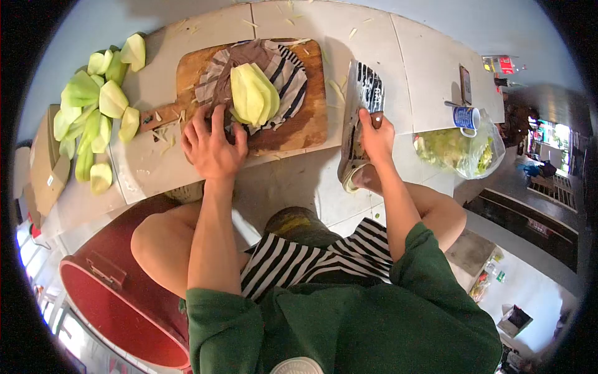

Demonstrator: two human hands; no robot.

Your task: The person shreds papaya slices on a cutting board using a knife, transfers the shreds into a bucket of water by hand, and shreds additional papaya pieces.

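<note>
A pale green, peeled piece of fruit or vegetable point(254, 96) with flat-cut faces rests on a bunched striped cloth point(291, 84). Under the cloth lies a wooden cutting board point(314, 118), its handle pointing left. My left hand point(215, 144) is at the board's near left edge, fingers spread and curved, with the fingertips by the cloth and just short of the green piece. In my right hand point(377, 138) is the handle of a cleaver point(367, 87). Its broad blade, with dark and white marks, points away from me, to the right of the board.
Several peeled green pieces point(99, 112) are heaped at the left of the tiled counter point(349, 31), beside a cardboard box point(53, 168). A red bin point(124, 293) stands below left. To the right are a mug point(466, 118), a phone point(465, 84) and a plastic bag of peelings point(461, 153).
</note>
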